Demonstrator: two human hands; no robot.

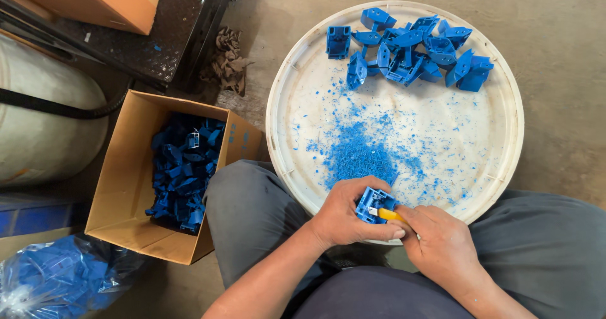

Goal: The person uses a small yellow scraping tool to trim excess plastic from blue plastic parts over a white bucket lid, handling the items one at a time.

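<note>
My left hand [344, 215] grips a small blue plastic part [374, 204] over the near rim of a round white tray [505, 123]. My right hand [442, 243] holds a yellow-handled knife [390, 215] with its tip against the part. Blue shavings [360, 155] lie heaped on the tray just beyond my hands. A pile of several blue plastic parts [410, 47] rests at the tray's far side.
A cardboard box [120, 186] full of blue parts stands at my left knee. A clear bag of blue parts [57, 278] lies at the lower left. A white drum [38, 123], an orange box [95, 0] and a crumpled rag [228, 57] sit beyond.
</note>
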